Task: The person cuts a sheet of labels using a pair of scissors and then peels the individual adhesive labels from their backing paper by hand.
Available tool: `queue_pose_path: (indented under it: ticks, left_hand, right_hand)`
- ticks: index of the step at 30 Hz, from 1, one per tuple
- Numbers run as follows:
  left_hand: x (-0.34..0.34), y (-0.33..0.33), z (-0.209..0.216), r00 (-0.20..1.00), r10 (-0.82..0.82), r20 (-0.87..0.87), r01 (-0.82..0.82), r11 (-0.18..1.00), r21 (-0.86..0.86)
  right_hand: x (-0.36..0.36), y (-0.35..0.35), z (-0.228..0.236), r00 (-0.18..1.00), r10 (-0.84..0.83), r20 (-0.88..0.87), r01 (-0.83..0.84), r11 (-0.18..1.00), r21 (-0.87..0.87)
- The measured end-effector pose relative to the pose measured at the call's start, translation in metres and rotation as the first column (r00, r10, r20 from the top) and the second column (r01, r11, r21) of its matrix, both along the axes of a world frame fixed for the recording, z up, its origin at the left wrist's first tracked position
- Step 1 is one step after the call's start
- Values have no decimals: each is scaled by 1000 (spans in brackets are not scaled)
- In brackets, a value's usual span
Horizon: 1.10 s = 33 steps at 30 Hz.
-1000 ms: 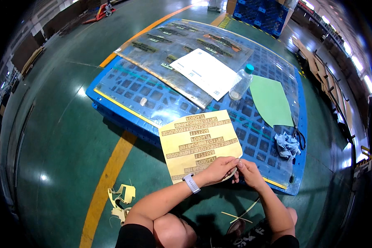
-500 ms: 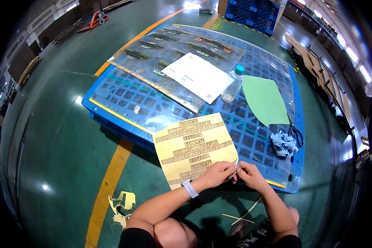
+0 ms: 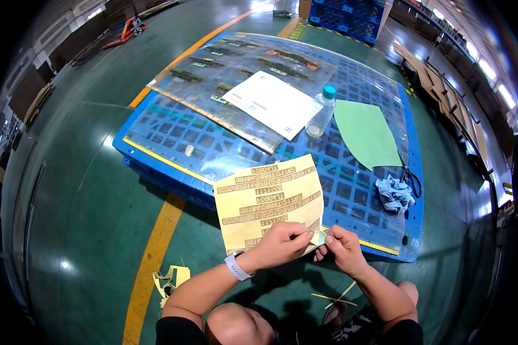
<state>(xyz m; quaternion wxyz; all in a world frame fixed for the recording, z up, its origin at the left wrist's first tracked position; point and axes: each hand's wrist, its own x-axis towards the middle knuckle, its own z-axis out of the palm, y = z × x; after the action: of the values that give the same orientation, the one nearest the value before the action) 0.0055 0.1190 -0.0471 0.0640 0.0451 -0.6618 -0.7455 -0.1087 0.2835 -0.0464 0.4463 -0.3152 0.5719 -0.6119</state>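
A yellow sheet (image 3: 265,192) with rows of dark printed characters hangs tilted in front of the blue pallet's near edge. My left hand (image 3: 282,244) is closed, pinching the sheet near its lower right corner. Just beside it, my right hand (image 3: 344,248) pinches the same corner with thumb and fingers. A small pale green flap (image 3: 318,237) shows between the two hands, apparently turned back from the sheet. My fingers partly cover the lowest printed rows.
On the blue pallet (image 3: 133,150) lie a stencil plate (image 3: 172,95), white paper (image 3: 265,103), a bottle (image 3: 321,115), a green sheet (image 3: 367,133), scissors (image 3: 413,183) and a crumpled blue cloth (image 3: 395,194). Yellow scraps (image 3: 175,279) and crossed thin strips (image 3: 335,300) lie on the floor.
My hands have drawn slightly apart, the left moving left and the right a little lower. The pale green flap now shows at the corner between them.
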Motion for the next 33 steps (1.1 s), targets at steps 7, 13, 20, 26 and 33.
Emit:
queue_pose_path:
  ticks: [7,13,20,26,33]
  left_hand:
    - [1,9,-18,998,67,-19,-68,996,-54]
    - [-7,17,-37,975,108,-193,-168,928,-333]
    - [-7,19,-34,999,47,6,-47,998,-34]
    - [-5,15,-39,998,-17,65,6,985,174]
    - [-2,13,-12,993,120,-13,-106,811,-576]
  right_hand:
    - [5,-12,5,988,93,-126,-79,990,113]
    - [-3,-16,-6,879,133,-459,94,893,440]
    - [-4,-14,-3,989,76,-131,-15,911,413]
    - [-12,-7,-16,977,159,-139,-125,966,227]
    - [-4,-23,13,968,219,-121,-173,936,308]
